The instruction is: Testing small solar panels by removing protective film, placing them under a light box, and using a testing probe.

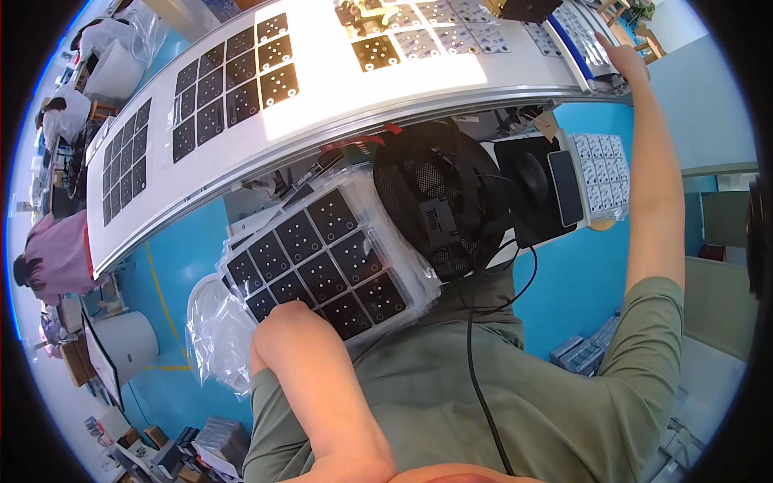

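My left hand (288, 316) is at the near edge of a stack of clear-sleeved sheets (326, 258) printed with black squares bearing white dots and rings. Its fingers are hidden, so I cannot tell whether they grip. My right arm reaches to the far right end of the long white table. There my right hand (625, 61) has a finger stretched out against a shiny silvery plastic sheet (586, 40), beside a blue-edged strip (570, 52); its other fingers are hard to make out.
On the white table (153, 217) lie sheets of black squares (211, 88) and a sunlit sheet of patterned cards (435, 40). Below are a black mesh bag (439, 193), a phone (565, 188), a dark mouse (532, 177) and a black cable (475, 370). A clear plastic bag (221, 342) hangs left.
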The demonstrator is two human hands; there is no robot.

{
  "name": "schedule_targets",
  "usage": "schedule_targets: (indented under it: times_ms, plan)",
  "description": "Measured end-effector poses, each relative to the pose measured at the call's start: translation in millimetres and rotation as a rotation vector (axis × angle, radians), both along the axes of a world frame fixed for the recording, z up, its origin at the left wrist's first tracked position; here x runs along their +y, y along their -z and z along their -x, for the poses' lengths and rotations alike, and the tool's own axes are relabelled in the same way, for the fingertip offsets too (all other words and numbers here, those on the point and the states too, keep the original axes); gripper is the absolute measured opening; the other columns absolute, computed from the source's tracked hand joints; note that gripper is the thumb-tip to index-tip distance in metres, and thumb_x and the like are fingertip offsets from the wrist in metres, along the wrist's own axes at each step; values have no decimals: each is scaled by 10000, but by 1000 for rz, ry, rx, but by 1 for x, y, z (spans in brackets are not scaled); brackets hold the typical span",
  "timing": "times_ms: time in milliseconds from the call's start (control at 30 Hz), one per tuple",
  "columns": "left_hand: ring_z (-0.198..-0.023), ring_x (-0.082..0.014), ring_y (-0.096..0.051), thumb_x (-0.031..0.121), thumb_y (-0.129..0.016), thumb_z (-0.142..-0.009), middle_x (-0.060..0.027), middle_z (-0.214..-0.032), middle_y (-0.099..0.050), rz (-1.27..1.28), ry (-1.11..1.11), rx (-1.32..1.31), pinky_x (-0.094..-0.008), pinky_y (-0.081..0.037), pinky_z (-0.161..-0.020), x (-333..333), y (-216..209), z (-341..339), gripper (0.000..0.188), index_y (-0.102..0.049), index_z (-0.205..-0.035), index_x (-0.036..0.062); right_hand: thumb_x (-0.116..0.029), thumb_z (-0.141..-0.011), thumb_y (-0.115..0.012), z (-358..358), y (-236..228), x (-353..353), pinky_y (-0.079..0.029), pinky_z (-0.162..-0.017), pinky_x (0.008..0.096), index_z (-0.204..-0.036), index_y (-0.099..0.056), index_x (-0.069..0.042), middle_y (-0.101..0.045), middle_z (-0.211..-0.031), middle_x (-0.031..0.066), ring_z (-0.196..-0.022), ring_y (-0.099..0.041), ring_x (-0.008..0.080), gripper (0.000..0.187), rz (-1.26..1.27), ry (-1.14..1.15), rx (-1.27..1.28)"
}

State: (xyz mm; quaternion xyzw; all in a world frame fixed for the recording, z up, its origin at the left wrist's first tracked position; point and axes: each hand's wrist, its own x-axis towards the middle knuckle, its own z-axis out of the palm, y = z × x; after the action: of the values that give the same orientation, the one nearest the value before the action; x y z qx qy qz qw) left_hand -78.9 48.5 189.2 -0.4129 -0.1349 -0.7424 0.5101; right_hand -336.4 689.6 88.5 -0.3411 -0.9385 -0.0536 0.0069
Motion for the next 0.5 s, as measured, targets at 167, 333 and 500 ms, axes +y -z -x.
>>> schedule_targets:
  times_ms: [167,333,500]
  plan:
    - [-1221,-311,-624,-39,-676,-819,-232,-1442,-547,-22,34,54,-411,-583,-889,-5,-1,1,526,-572,-1333,-83,-914,-824,-383,0,-6,-20,-482,-968,520,-1117,-731,22,-733,-1078,177,-1104,-678,328,1040,-12,49,19]
    - [-1226,-319,-617,-44,-670,-830,-232,-1416,-566,-51,55,47,-414,-570,-924,-1,-5,6,508,-576,-1327,-93,-920,-826,-359,2,-21,-38,-473,-1005,504,-1218,-703,18,-695,-1228,215,-1199,-643,346,1073,87,99,-100]
    - [-1228,-326,-622,-53,-664,-839,-220,-1420,-569,-5,8,60,-426,-561,-942,-10,-2,2,506,-574,-1336,-84,-915,-827,-371,6,-14,-27,-465,-1025,493,-1277,-672,26,-668,-1298,221,-1226,-627,371,1086,17,106,-43]
